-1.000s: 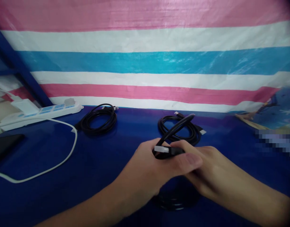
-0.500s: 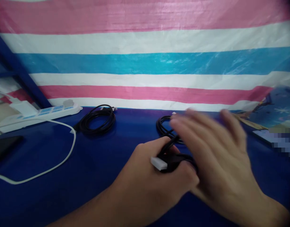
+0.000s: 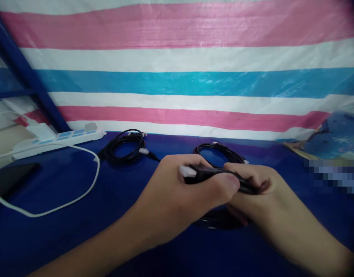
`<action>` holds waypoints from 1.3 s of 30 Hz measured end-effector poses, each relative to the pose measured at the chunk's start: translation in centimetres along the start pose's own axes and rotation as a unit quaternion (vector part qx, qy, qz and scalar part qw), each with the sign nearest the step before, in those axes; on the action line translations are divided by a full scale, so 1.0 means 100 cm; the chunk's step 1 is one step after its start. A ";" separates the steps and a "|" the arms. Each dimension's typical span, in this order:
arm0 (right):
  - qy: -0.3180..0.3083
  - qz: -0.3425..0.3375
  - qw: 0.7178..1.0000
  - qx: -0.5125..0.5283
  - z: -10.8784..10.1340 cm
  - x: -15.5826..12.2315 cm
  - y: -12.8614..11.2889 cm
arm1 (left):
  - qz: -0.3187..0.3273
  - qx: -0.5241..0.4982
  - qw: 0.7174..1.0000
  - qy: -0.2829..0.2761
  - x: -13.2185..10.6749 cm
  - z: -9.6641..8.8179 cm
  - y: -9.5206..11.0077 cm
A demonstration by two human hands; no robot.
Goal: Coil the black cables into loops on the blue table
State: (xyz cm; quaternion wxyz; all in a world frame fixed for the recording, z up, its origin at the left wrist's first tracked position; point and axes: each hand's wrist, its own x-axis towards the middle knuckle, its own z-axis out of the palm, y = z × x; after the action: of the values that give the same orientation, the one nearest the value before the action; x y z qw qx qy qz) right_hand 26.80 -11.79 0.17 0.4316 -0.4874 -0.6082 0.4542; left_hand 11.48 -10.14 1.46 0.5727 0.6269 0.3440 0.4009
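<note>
My left hand [image 3: 179, 196] is closed round a black cable [image 3: 211, 175] near its silver plug, which sticks out to the left of my thumb. Right beside it, my right hand [image 3: 254, 192] pinches the same cable, fingers curled over it. Below both hands a dark bundle of the cable's loops [image 3: 220, 222] hangs just over the blue table [image 3: 107, 207]. Two more coiled black cables lie behind: one coil [image 3: 125, 148] at the left and another coil [image 3: 220, 154] just past my knuckles.
A white power strip [image 3: 61, 137] with a charger plugged in lies at the back left, its white cord [image 3: 78, 192] looping across the table. A dark phone [image 3: 12, 180] rests at the left edge. A striped tarp [image 3: 177, 69] hangs as the backdrop; a blue printed item [image 3: 332, 140] sits at right.
My right hand swung up open and blurred half a second ago, then came back down and closed on the cable beside the left hand. The view shifted slightly.
</note>
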 end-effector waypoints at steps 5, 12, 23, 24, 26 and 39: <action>0.124 0.055 0.955 0.263 -0.017 0.008 0.004 | 0.159 0.108 0.967 0.170 0.012 -0.013 -0.013; 0.187 0.053 0.905 0.379 -0.043 0.016 0.008 | -0.269 0.030 0.950 -0.154 0.020 -0.018 -0.048; 0.187 0.185 0.922 0.284 -0.016 0.019 0.034 | -0.054 -0.302 0.944 -0.125 0.018 0.012 -0.070; 0.187 0.187 0.929 0.260 -0.010 0.018 0.038 | -0.065 -0.316 0.938 -0.129 0.018 0.011 -0.066; 0.171 0.175 0.947 0.211 -0.002 0.017 0.043 | -0.093 -0.337 0.925 -0.150 0.017 0.006 -0.058; -0.042 0.128 0.967 0.216 -0.003 0.010 0.040 | -0.217 -0.268 0.938 -0.019 0.017 -0.002 -0.042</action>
State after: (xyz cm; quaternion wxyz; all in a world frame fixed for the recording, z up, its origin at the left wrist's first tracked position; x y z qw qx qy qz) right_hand 27.75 -10.31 -3.58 0.4393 -0.4370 -0.4459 0.6460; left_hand 12.15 -8.12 -2.51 0.7991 0.3678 0.3399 0.3325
